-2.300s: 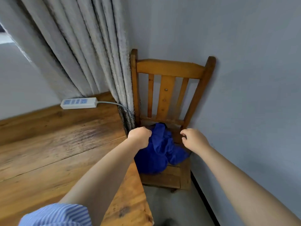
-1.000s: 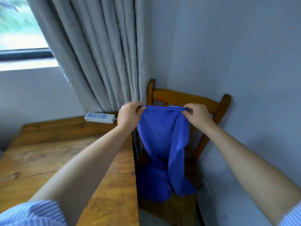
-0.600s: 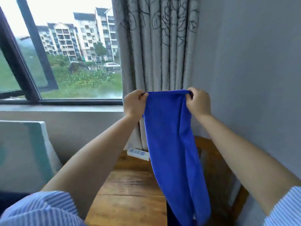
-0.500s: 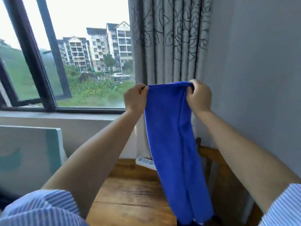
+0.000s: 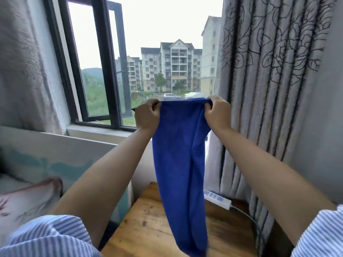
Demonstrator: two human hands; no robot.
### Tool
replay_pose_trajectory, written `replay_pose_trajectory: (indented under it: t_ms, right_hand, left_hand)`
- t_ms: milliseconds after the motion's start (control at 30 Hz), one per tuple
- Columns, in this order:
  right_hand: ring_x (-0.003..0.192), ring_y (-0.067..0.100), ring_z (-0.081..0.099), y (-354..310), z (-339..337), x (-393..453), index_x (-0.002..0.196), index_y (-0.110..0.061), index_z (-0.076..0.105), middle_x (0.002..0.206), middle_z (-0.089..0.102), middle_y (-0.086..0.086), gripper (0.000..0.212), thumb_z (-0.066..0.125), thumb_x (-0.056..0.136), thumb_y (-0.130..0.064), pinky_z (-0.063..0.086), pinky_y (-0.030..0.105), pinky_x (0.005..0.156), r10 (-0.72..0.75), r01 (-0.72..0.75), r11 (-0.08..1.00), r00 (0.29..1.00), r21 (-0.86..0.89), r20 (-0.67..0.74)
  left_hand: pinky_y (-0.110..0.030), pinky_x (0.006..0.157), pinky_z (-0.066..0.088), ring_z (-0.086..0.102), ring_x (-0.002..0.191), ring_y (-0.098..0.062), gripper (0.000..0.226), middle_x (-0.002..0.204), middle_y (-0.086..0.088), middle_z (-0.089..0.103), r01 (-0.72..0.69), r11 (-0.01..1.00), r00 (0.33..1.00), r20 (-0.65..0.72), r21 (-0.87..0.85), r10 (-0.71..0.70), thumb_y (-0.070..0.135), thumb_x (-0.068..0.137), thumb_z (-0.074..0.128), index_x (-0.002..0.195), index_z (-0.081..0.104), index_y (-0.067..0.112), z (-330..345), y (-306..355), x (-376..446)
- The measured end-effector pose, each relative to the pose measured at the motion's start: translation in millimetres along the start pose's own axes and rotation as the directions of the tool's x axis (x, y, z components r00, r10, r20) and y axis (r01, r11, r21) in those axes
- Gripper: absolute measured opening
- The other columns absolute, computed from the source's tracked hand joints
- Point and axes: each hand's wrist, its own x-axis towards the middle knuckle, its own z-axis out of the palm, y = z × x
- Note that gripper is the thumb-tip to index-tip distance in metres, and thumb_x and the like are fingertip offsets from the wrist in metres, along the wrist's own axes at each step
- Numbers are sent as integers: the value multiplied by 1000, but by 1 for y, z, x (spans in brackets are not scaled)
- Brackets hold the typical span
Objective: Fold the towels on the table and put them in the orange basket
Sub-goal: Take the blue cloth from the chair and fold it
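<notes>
Both hands are up in the middle of the frame, and the blue towel (image 5: pixel 181 164) hangs between them. The left hand (image 5: pixel 147 115) has its fingers curled round the top left corner, the right hand (image 5: pixel 218 113) pinches the top right corner, and the upper edge runs taut across between them. Below that the cloth drops in long soft folds, its lower end reaching the wooden table (image 5: pixel 148 227) at the bottom of the frame, where it looks bunched, not spread. No orange basket in view from here.

The risks now, as I read it: the towel hangs narrower than its top edge, so laying it down like this could trap a crease or a doubled layer and spoil the fold. The tail dragging on the wood could catch and skew the cloth. A white power strip (image 5: pixel 218 198) lies at the lower right, just beside the hanging towel by the patterned curtain (image 5: pixel 269 89); a wide sweep could snag its cable or push it. A loosened pinch on either corner drops the whole spread.
</notes>
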Motion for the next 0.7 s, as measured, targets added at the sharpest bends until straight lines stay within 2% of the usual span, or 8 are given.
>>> replay_pose_trajectory:
  t_ms: [100,200,400,467,600,633,700]
  right_hand:
    - [89,34,56,-6,25,-15,97,7,61,95,64,23,23,42,88,-2,37,30,70,13,-6,998,993,-64,116]
    - [85,35,57,-7,46,-31,94,7,62,92,64,24,23,43,88,-2,37,30,64,42,-11,992,969,-125,245]
    - [93,35,58,-4,80,-48,99,3,62,98,65,21,22,46,87,-5,41,32,69,151,-43,968,885,-246,440]
    - [92,34,60,0,91,-50,96,2,63,98,65,20,22,45,85,-4,43,30,68,202,-74,959,855,-272,478]
    - [88,36,64,13,127,-41,83,-1,59,97,66,24,17,42,83,1,52,35,76,313,-187,944,767,-270,560]
    - [88,36,64,15,136,-37,78,-3,56,97,66,25,16,41,82,3,52,35,75,331,-215,940,760,-264,560]
    - [90,36,63,17,152,-23,81,0,58,97,65,27,20,39,80,6,50,34,74,349,-267,936,795,-230,497]
  left_hand:
    - [-16,63,30,63,88,-31,21,94,-20,70,-47,996,995,93,81,40,11,90,54,98,69,-1,-17,-33,-4]
    - [-12,63,28,63,91,-31,22,96,-18,71,-31,988,979,203,150,0,13,90,53,99,69,1,-26,-62,-6]
    - [-27,77,43,62,98,-30,24,101,-16,70,63,964,925,347,257,-153,17,89,54,103,69,4,-21,-102,-6]
    - [-30,80,44,60,100,-31,23,102,-16,69,84,951,899,388,297,-201,17,89,53,100,69,4,-12,-117,-6]
    - [-32,82,41,55,106,-32,23,110,-17,65,126,911,821,474,393,-318,16,92,48,101,64,1,18,-143,6]
    - [-32,82,41,54,107,-32,23,111,-18,63,156,906,815,468,393,-343,15,92,46,102,61,0,25,-146,11]
    - [-33,80,40,54,104,-33,23,110,-21,62,222,911,837,411,347,-361,13,94,43,102,58,-2,37,-148,25]
